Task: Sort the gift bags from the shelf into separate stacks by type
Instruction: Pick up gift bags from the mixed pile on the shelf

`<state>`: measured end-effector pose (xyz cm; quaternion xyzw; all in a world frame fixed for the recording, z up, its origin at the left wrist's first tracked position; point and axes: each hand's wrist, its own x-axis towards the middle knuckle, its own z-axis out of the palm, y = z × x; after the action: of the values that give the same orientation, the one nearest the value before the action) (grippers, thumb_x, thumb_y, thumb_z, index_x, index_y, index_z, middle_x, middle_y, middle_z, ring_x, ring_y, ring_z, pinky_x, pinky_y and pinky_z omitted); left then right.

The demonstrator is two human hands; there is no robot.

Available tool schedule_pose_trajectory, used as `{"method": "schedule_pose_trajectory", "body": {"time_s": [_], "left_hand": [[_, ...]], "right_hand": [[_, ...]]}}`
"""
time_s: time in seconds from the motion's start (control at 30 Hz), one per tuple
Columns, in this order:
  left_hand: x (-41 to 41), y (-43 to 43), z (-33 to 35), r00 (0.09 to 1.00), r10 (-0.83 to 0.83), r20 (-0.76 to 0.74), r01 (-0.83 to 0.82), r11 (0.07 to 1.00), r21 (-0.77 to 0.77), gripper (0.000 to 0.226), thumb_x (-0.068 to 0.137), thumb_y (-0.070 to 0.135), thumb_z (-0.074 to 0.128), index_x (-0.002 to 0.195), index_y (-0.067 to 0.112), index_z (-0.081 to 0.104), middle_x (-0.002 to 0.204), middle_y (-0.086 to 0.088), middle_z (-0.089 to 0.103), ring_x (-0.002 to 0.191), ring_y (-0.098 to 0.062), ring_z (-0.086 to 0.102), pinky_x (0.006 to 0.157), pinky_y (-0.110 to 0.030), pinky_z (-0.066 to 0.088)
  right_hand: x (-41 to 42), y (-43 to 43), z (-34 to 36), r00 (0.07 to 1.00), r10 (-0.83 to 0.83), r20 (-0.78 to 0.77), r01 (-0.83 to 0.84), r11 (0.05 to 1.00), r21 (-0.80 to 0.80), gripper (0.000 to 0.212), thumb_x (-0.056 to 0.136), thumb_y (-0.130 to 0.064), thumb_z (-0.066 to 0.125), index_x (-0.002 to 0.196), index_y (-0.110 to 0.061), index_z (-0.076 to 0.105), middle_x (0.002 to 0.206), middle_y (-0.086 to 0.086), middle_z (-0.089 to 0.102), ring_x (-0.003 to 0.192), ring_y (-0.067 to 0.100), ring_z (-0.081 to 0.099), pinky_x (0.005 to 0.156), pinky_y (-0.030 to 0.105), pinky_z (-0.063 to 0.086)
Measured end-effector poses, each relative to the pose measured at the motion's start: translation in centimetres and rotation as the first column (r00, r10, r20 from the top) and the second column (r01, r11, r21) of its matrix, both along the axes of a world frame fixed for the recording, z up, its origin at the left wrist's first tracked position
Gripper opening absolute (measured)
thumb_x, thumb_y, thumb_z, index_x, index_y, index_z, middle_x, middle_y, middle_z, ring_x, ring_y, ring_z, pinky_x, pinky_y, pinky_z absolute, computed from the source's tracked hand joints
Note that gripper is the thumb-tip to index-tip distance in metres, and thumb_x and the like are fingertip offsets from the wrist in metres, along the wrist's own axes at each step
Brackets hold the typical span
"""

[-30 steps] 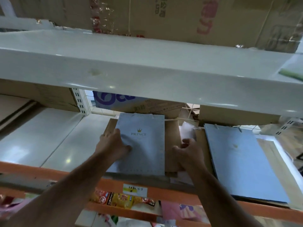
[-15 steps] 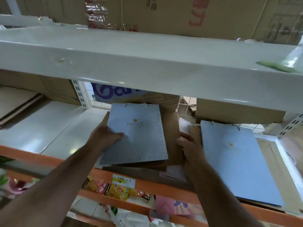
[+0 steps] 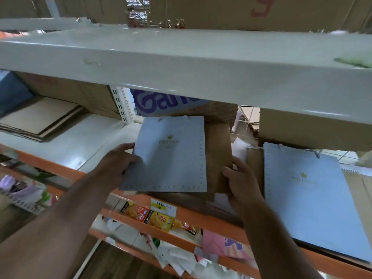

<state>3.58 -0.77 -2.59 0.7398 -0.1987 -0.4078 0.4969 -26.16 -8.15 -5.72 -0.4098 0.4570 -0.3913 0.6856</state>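
Observation:
A small pale-blue gift bag (image 3: 171,156) with a gold crown and "PRINCE" print lies flat on top of brown paper bags (image 3: 218,156) on the white shelf (image 3: 96,141). My left hand (image 3: 118,164) grips its left edge, thumb on top. My right hand (image 3: 241,180) holds the right edge of the brown bags beneath it. A larger pale-blue gift bag (image 3: 310,202) of the same print lies flat to the right, apart from both hands.
A white shelf board (image 3: 181,63) hangs low overhead. Cardboard boxes (image 3: 314,127) stand at the back, flattened cardboard (image 3: 40,119) lies at the left. The orange front rail (image 3: 201,216) carries a label; snack packets (image 3: 159,218) and cards sit on the shelf below.
The small blue bag has slid toward me and turned slightly, its near edge now over the orange rail. Both hands drew back with the bags.

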Motion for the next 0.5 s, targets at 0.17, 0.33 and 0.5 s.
{"method": "schedule_pose_trajectory", "body": {"time_s": [0.17, 0.33, 0.5], "left_hand": [[3.1, 2.2, 0.6, 0.998, 0.041, -0.054, -0.045, 0.997, -0.068, 0.056, 0.082, -0.005, 0.067, 0.124, 0.033, 0.065, 0.115, -0.014, 0.071, 0.102, -0.036, 0.069, 0.094, -0.054, 0.054], [6.7, 5.2, 1.2, 0.975, 0.049, -0.215, -0.083, 0.985, -0.153, 0.057, 0.085, -0.010, 0.063, 0.129, 0.025, 0.063, 0.120, -0.018, 0.068, 0.107, -0.040, 0.066, 0.093, -0.053, 0.053], [11.8, 10.4, 1.7, 0.966, 0.092, -0.240, -0.137, 0.975, -0.178, 0.049, 0.087, -0.009, 0.064, 0.115, 0.030, 0.068, 0.112, -0.015, 0.072, 0.096, -0.038, 0.072, 0.083, -0.054, 0.059]], "right_hand": [[1.7, 0.7, 1.1, 0.993, -0.035, 0.109, 0.035, 0.999, 0.004, 0.034, 0.100, 0.002, 0.046, 0.113, -0.022, 0.067, 0.109, 0.009, 0.074, 0.100, 0.029, 0.072, 0.083, 0.050, 0.059], [5.4, 2.4, 2.5, 0.997, -0.057, 0.059, 0.059, 0.997, -0.040, 0.030, 0.101, -0.005, 0.050, 0.114, -0.027, 0.064, 0.115, 0.005, 0.072, 0.100, 0.024, 0.070, 0.074, 0.040, 0.063], [12.1, 6.8, 3.2, 0.977, -0.084, 0.195, 0.080, 0.996, 0.029, 0.039, 0.097, 0.002, 0.051, 0.128, -0.019, 0.063, 0.119, 0.006, 0.072, 0.109, 0.031, 0.069, 0.088, 0.063, 0.055]]}}
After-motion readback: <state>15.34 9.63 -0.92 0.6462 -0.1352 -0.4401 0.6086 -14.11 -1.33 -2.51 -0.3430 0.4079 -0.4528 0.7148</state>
